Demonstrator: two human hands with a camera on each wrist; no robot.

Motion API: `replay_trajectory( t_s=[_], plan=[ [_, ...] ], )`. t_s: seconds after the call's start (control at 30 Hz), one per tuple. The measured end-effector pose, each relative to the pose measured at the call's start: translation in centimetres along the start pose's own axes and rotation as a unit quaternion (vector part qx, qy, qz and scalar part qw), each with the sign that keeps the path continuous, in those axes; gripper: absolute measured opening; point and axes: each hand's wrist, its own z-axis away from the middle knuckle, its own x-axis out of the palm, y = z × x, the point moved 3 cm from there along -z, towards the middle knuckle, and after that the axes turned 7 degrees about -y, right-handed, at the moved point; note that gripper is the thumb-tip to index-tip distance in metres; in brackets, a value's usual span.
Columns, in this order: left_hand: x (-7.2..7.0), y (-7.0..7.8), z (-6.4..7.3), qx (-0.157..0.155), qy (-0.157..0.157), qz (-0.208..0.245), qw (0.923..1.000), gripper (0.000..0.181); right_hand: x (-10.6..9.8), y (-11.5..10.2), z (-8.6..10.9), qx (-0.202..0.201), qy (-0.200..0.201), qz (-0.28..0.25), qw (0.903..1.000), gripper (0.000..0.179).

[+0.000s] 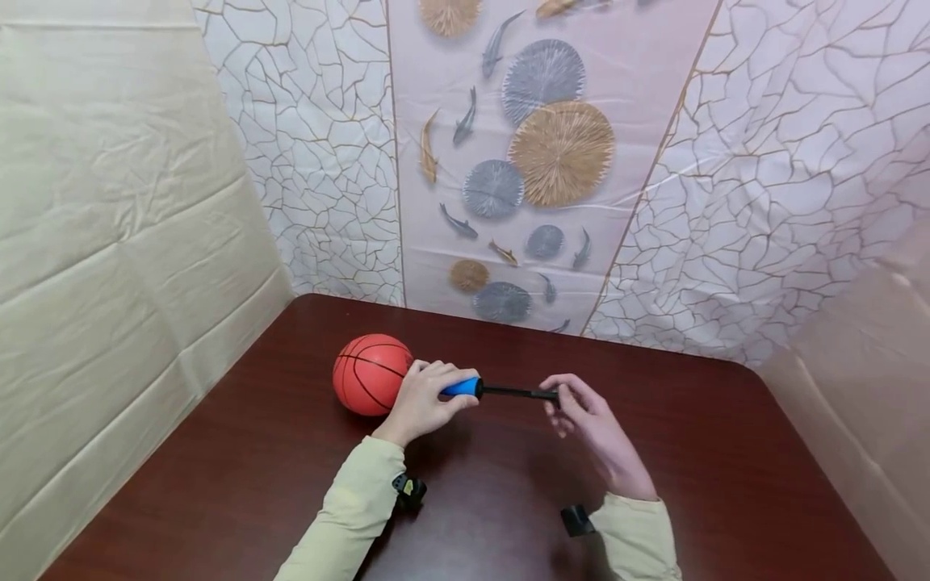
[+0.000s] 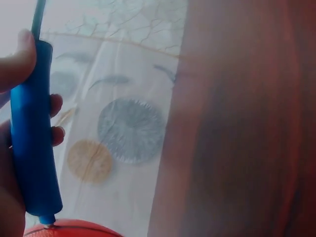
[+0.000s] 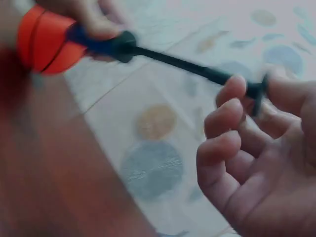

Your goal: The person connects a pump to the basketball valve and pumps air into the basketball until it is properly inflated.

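Note:
A small blue hand pump [image 2: 34, 133] lies level above the table, its nozzle end against a red basketball [image 1: 369, 374] with black seams. My left hand [image 1: 429, 397] grips the blue barrel, thumb on one side and fingers round the other. From the barrel a thin black rod [image 1: 516, 391] extends to the right. At its far end my right hand [image 1: 590, 420] pinches the black handle [image 3: 256, 94] between thumb and fingers. In the left wrist view the nozzle [image 2: 48, 219] meets the ball's top edge. The ball's right side is partly hidden by my left hand.
Everything is over a dark brown table [image 1: 479, 516] with rounded far corners. Behind it hangs a patterned wall covering [image 1: 501, 242], with cream padded panels [image 1: 131, 242] at the sides. A black wrist device [image 1: 410, 491] sits at the left sleeve, another [image 1: 577, 520] at the right.

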Motion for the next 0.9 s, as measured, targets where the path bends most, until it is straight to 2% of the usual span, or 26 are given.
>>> replay_trajectory(
  t_s=[0.13,0.23,0.33,0.43,0.53,0.7,0.8,0.9],
  plan=[
    [1.0,0.3,0.4,-0.013,-0.025,0.028,0.9992,0.034,2.1,1.5,-1.5,-0.012,-0.013,0.001,0.9999,0.030],
    [1.7,0.5,0.8,-0.010,-0.034,0.040,0.9986,0.033,3.6,2.6,-2.3,0.001,-0.011,0.018,0.9998,0.031],
    [2.2,0.4,1.0,-0.004,-0.045,0.030,0.9985,0.035,4.1,3.2,-2.5,0.020,-0.009,0.053,0.9983,0.029],
    [1.8,0.0,1.0,-0.005,-0.053,0.022,0.9983,0.037,3.6,2.7,-2.2,0.033,-0.018,0.077,0.9963,0.027],
    [0.9,-0.5,0.8,-0.011,-0.041,0.020,0.9989,0.036,2.1,1.3,-1.1,0.033,-0.019,0.076,0.9964,0.031],
    [-0.5,-0.7,0.4,-0.016,-0.016,0.022,0.9995,0.035,-0.8,-0.4,0.7,-0.006,-0.015,0.081,0.9965,0.033],
    [-0.1,-0.3,0.1,-0.010,-0.037,0.025,0.9990,0.035,-1.0,-0.1,0.5,-0.021,-0.033,0.085,0.9957,0.033],
    [0.6,-0.1,0.0,-0.005,-0.061,0.037,0.9975,0.035,0.3,1.0,-0.6,-0.026,-0.049,0.064,0.9964,0.032]
  ],
)
